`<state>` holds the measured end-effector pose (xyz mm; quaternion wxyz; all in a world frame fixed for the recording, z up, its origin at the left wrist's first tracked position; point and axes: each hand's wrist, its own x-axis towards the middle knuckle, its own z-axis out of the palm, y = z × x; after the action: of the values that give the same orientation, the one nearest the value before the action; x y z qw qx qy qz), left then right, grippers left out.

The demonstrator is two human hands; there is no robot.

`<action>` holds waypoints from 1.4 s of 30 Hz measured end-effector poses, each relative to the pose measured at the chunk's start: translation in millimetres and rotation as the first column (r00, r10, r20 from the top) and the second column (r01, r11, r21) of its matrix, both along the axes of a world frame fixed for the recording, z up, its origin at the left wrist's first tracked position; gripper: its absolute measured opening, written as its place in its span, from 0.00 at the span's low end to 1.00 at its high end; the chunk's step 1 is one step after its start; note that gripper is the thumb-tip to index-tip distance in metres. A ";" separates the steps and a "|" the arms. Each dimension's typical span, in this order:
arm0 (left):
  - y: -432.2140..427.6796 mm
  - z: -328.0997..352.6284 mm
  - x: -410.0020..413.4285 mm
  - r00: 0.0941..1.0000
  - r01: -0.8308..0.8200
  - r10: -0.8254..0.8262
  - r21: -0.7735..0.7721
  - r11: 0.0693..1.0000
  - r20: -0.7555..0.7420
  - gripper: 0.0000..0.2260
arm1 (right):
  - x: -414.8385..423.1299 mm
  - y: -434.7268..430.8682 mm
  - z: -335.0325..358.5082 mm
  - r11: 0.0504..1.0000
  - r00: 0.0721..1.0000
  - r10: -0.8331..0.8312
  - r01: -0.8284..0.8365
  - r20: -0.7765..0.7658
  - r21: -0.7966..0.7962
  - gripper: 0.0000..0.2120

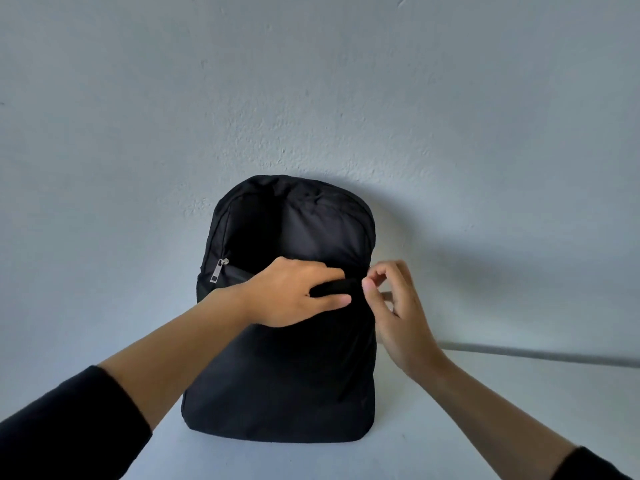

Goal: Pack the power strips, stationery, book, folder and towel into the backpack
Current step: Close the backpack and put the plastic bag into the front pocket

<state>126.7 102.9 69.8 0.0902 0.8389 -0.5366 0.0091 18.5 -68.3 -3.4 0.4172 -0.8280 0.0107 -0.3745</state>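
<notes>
A black backpack [280, 375] stands upright on a white surface, leaning against the wall. Its main compartment gapes open at the top, showing a dark lining. A silver zipper pull [218, 270] hangs at the left end of the opening. My left hand [294, 292] grips the front flap's upper edge, thumb under and fingers over it. My right hand [394, 306] is at the backpack's right side, thumb and fingertips pinched together at the right end of the opening; what they pinch is too small to tell. No power strips, stationery, book, folder or towel are in view.
A pale textured wall [311, 98] fills the background. The white tabletop [485, 393] extends to the right, with its back edge meeting the wall as a dark line [536, 353].
</notes>
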 end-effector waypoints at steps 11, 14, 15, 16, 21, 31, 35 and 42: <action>-38.3 19.0 -21.1 0.970 -0.045 0.066 0.097 0.994 -0.235 0.18 | -17.0 -8.6 -40.7 0.862 0.830 0.324 -0.061 -0.454 0.504 0.53; -32.1 19.1 -17.7 0.760 -0.063 0.025 -0.035 0.997 -0.649 0.21 | -25.8 -12.8 -48.1 0.892 0.798 0.342 -0.110 -0.496 0.439 0.55; -30.8 17.7 -15.3 0.712 -0.070 0.015 -0.050 0.996 -0.702 0.23 | -27.7 -14.7 -50.5 0.883 0.809 0.349 -0.115 -0.473 0.455 0.51; -30.2 16.4 -14.3 0.688 -0.072 0.014 -0.049 0.996 -0.725 0.25 | -28.1 -17.1 -53.1 0.878 0.826 0.345 -0.115 -0.446 0.465 0.45; -42.4 10.2 -21.7 0.946 0.011 0.001 0.035 0.999 -0.324 0.23 | -23.9 -24.9 -51.1 0.995 0.885 0.051 -0.083 -0.463 -0.049 0.22; -37.9 2.0 -11.5 0.903 -0.059 -0.064 -0.269 0.961 -0.425 0.17 | -36.7 -12.6 -25.8 1.000 0.926 -0.018 0.019 -0.376 -0.002 0.26; -31.7 -12.3 -12.9 0.830 -0.010 -0.290 -0.533 0.846 -0.476 0.17 | -26.1 -6.2 -22.2 0.994 0.913 0.005 -0.048 -0.409 -0.095 0.22; -40.5 -6.7 -4.9 0.988 0.124 -0.148 -0.334 0.934 -0.047 0.18 | -1.7 -23.4 -26.6 0.971 0.899 -0.030 -0.078 -0.437 -0.226 0.21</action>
<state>121.8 62.4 63.1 0.2489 0.7725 -0.5808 0.0623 16.7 -91.7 -30.0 0.3065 -0.9349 0.0488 -0.1723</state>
